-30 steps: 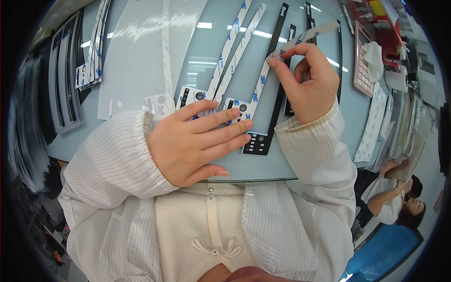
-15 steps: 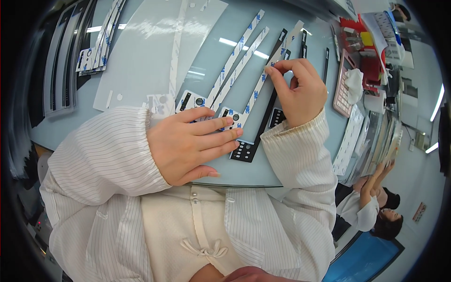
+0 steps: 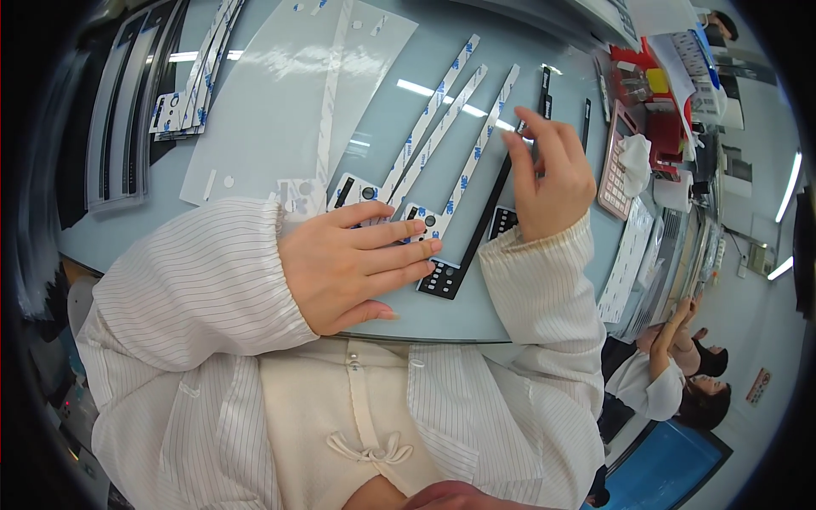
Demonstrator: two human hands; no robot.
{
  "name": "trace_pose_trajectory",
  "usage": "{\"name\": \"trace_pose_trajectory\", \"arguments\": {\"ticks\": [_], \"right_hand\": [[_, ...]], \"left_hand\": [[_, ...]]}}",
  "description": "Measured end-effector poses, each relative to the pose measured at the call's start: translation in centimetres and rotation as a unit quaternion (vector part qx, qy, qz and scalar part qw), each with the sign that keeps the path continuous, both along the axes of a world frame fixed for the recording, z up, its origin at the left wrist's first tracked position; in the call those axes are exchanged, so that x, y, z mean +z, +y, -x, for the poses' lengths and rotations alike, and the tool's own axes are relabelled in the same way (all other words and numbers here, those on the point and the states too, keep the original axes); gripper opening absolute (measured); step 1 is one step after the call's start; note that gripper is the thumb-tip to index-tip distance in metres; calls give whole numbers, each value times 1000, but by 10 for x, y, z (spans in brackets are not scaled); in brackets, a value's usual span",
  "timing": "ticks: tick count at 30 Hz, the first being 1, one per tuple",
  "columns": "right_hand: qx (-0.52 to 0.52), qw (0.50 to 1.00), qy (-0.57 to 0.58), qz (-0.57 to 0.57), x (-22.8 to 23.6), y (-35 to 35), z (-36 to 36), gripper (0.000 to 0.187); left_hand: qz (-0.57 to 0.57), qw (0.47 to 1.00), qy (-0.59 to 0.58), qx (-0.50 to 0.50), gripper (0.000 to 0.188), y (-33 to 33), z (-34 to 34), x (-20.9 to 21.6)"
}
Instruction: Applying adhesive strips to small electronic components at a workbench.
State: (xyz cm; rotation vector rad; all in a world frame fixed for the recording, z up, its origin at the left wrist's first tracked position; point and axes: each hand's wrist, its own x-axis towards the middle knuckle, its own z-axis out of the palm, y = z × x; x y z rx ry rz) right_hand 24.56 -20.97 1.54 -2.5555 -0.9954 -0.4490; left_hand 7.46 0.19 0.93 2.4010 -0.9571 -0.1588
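Note:
My left hand (image 3: 357, 265) lies flat on the pale table (image 3: 255, 161), its fingers pressing down the near ends of white adhesive strips with blue marks (image 3: 476, 144) and a black strip with a small key panel (image 3: 450, 270). Three such white strips fan away up and to the right. My right hand (image 3: 548, 174) rests farther along the black strip (image 3: 501, 183), fingers spread and touching it beside the rightmost white strip. Neither hand lifts anything off the table.
A large clear sheet (image 3: 289, 102) lies at the back left, beside stacks of black and white strips (image 3: 183, 76). A pink calculator (image 3: 614, 161), red tray (image 3: 654, 110) and white sheets (image 3: 629, 255) stand at the right. Another person (image 3: 680, 374) sits lower right.
My right hand held a white strip pinched above the table; it has since come down and now lies spread on the black strip. My left hand stayed pressed flat.

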Motion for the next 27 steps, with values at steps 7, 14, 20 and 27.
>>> {"name": "trace_pose_trajectory", "arguments": {"ticks": [7,14,20,27], "right_hand": [[56,981,-21,186,-5,-18,13,52],[29,971,-66,227,-18,-11,-30,54],[-30,971,-45,232,-33,1,-58,59],[-55,973,-52,218,-40,3,-63,64]], "left_hand": [[29,998,52,-9,60,1,0,2],[34,997,75,-10,60,3,-1,5],[10,998,68,-9,60,4,-1,8],[-40,999,-14,4,62,-6,2,7]]}}
